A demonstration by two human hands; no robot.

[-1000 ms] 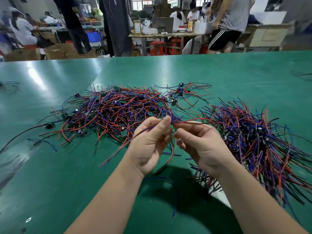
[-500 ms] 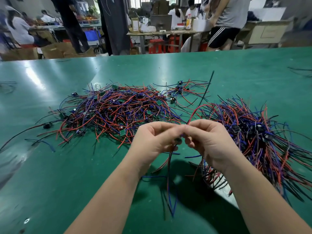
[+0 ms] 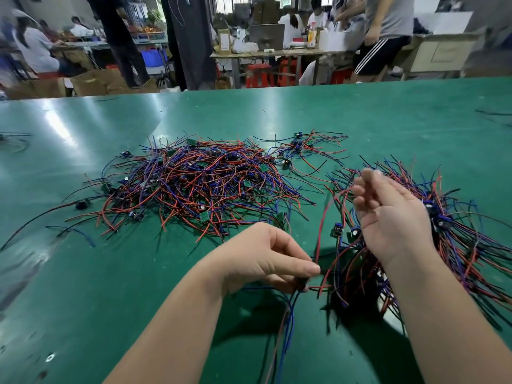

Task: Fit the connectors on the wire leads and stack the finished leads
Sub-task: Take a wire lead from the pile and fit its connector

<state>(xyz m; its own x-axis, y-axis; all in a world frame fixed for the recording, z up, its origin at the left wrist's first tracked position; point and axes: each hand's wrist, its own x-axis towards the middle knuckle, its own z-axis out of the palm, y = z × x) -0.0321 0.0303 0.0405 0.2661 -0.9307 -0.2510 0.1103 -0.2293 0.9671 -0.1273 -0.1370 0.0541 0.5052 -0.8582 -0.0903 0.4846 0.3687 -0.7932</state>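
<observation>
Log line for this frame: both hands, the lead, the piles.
left hand pinches lead, wires hanging | right hand open over right pile, fingers blurred | larger pile beyond left hand

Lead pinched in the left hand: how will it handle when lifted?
Probably floppy: the lead droops down from the left hand's pinch. Likely very light, held by fingertips alone. Its loose ends may snag the right pile, whose wires splay out.

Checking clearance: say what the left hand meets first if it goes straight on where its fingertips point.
The left hand would probably meet the right-hand pile of leads; depth is unclear.
</observation>
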